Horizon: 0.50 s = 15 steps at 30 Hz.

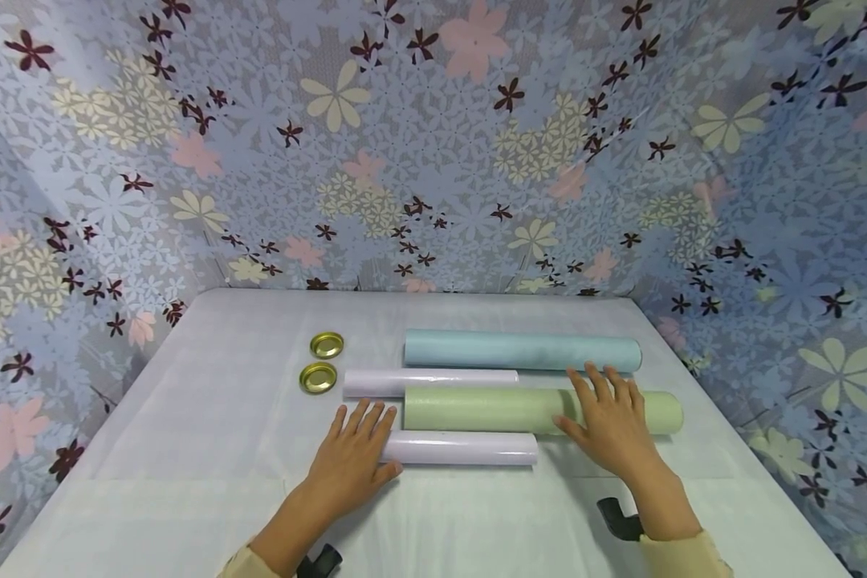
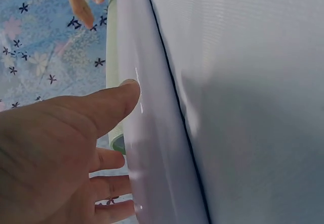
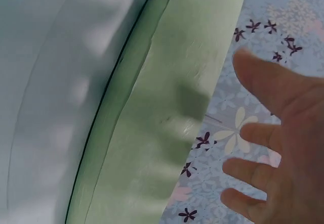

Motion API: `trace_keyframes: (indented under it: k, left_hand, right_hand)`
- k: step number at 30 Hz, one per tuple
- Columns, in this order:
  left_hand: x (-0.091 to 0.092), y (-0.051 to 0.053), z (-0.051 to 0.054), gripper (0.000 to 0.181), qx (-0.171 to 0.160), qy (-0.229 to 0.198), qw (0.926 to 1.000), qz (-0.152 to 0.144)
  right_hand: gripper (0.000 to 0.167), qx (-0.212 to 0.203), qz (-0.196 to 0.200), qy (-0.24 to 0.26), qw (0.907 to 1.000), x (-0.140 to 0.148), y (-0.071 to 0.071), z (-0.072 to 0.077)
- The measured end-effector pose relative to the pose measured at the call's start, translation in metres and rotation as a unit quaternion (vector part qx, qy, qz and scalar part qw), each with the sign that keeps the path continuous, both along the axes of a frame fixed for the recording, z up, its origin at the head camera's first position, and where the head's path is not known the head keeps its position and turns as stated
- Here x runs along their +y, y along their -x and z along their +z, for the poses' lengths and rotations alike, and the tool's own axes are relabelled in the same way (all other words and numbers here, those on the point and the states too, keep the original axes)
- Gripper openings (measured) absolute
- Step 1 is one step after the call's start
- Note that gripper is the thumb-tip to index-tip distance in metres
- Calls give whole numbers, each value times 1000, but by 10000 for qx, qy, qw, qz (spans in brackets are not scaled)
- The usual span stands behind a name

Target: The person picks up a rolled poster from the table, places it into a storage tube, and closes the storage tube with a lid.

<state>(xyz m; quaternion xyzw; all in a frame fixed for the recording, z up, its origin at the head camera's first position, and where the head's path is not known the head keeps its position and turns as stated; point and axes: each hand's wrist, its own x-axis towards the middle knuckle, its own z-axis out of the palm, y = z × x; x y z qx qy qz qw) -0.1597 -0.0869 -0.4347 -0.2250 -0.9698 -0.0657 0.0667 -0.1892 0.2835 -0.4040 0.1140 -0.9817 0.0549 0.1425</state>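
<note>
A glossy white roll (image 1: 470, 448) lies nearest the person, with the left hand (image 1: 350, 466) at its left end. That hand's fingers are spread and nearly straight; in the left wrist view the thumb (image 2: 119, 100) overlaps the white roll (image 2: 152, 113), but contact is unclear. Behind it lies a longer light green roll (image 1: 484, 411). The right hand (image 1: 614, 425) hovers over this roll's right part, fingers extended, holding nothing. In the right wrist view, finger shadows fall on the green roll (image 3: 147, 102), apart from the hand (image 3: 293, 148).
Farther back lie a second white roll (image 1: 433, 380) and a light blue roll (image 1: 513, 351). Two gold round lids (image 1: 327, 345) sit left of the rolls. A white cloth covers the table (image 1: 209, 385); a floral curtain (image 1: 433, 160) rises behind it and along both sides.
</note>
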Motion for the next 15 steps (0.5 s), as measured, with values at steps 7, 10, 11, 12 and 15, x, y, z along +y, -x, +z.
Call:
trace_keyframes:
  k: [7, 10, 11, 12, 15]
  left_hand:
    - [1, 3, -1, 73, -111, 28, 9999, -54]
    - [2, 5, -1, 74, -146, -6, 9998, -100]
    - [3, 6, -1, 74, -148, -1, 9998, -113]
    - [3, 6, -2, 75, -146, -11, 9998, -131]
    - [4, 8, -3, 75, -118, -9, 9998, -163]
  right_hand:
    - [81, -366, 269, -238, 9987, 9, 8, -2]
    - [84, -472, 357, -323, 9977, 9, 11, -3]
    - [85, -495, 391, -347, 9974, 9, 13, -4]
    - [86, -526, 427, -354, 9971, 8, 14, -4]
    - [87, -619, 506, -411, 9960, 8, 16, -5]
